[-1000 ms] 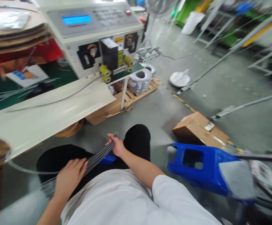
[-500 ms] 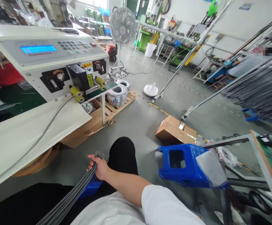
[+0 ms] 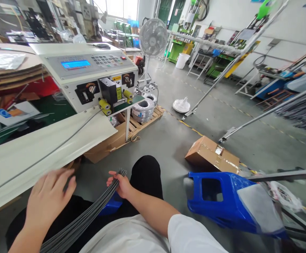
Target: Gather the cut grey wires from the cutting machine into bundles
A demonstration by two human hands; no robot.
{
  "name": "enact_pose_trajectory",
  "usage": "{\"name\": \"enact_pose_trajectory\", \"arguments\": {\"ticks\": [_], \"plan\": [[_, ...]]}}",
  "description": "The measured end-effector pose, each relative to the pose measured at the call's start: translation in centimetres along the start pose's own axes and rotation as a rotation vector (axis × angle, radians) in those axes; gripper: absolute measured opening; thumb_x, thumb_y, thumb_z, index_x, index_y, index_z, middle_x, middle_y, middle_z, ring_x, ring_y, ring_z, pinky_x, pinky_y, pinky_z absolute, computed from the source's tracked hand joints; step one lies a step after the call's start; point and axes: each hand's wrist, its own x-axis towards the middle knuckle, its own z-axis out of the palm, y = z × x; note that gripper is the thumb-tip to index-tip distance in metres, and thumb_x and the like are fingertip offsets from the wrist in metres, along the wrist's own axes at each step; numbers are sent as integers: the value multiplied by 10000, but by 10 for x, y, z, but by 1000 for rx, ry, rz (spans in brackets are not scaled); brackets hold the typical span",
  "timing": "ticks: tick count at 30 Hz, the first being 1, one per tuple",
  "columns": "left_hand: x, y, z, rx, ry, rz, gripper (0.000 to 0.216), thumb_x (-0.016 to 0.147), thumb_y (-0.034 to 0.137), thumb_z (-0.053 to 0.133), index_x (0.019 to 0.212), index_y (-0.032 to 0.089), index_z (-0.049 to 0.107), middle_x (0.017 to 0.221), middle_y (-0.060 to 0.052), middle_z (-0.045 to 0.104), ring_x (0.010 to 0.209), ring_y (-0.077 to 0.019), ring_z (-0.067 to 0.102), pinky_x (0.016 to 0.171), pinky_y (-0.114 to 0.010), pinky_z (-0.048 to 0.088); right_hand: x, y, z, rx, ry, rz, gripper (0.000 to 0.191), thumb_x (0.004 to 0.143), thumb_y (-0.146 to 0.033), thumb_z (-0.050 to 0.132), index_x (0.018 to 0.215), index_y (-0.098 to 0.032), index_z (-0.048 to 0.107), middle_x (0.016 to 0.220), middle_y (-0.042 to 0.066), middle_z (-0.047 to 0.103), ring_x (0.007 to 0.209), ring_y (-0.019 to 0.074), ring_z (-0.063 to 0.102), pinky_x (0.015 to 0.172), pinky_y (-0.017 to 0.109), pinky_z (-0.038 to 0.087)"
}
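Note:
A bundle of thin grey cables [image 3: 89, 211] lies slantwise over my lap, its cut ends bunched at the top. Just below those ends, my right hand [image 3: 121, 185] is closed around it. To the left, my left hand [image 3: 51, 196] is raised beside the sloping white chute, fingers extended and slightly blurred, holding nothing. A single grey cable [image 3: 63, 142] runs along the white chute [image 3: 95, 131] to the yellow rollers [image 3: 104, 106] of a white wire-cutting machine [image 3: 63, 82] with a lit blue display.
On the right, a blue plastic stool [image 3: 213, 196] lies on its side near a cardboard box [image 3: 212, 154]. Beyond the machine are coils of grey cable [image 3: 143, 110] on a pallet and a standing fan [image 3: 153, 38]. Metal poles [image 3: 221, 75] slant across the right side.
My left hand has come into view at the lower left. The view has swung left, so the scene sits further right. My right hand still grips the cable bundle.

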Motion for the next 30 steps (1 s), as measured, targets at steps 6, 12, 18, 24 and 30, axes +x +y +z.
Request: {"name": "enact_pose_trajectory", "arguments": {"ticks": [6, 12, 18, 24, 30], "plan": [[87, -3, 6, 218, 71, -174, 699, 957, 528, 443, 1503, 100, 352, 1383, -229, 480, 1309, -381, 435, 1102, -541, 378, 2, 0, -1, -11, 2, -16, 382, 752, -237, 622, 1107, -108, 677, 742, 42, 719, 694, 194, 705, 765, 362, 539], [93, 1, 11, 202, 28, -255, 672, 961, 565, 395, 1482, 140, 399, 1378, -238, 457, 1305, -419, 422, 1027, -566, 422, 4, -3, -1, -13, 4, -19, 379, 745, -255, 654, 1093, -108, 686, 743, 40, 719, 697, 190, 705, 773, 365, 536], [88, 0, 7, 195, -86, -226, 672, 976, 581, 325, 1478, 140, 396, 1356, -227, 483, 1267, -375, 490, 1021, -502, 441, 6, 0, -1, -11, -10, -5, 392, 745, -251, 643, 1108, -108, 686, 750, 44, 723, 703, 194, 711, 782, 374, 535], [89, -1, 4, 218, -205, -211, 694, 972, 627, 270, 1457, 155, 423, 1317, -185, 558, 1214, -375, 534, 955, -481, 475, 7, 0, 1, -24, -17, -4, 391, 752, -238, 613, 1113, -107, 688, 757, 54, 731, 696, 194, 711, 768, 367, 539], [82, -7, 3, 227, -230, -121, 580, 980, 604, 310, 1309, 195, 558, 1160, -130, 639, 1093, -322, 599, 832, -410, 488, 6, -2, -1, -28, -7, 7, 372, 774, -219, 584, 1116, -115, 688, 776, 57, 738, 716, 193, 718, 772, 358, 546]]}}
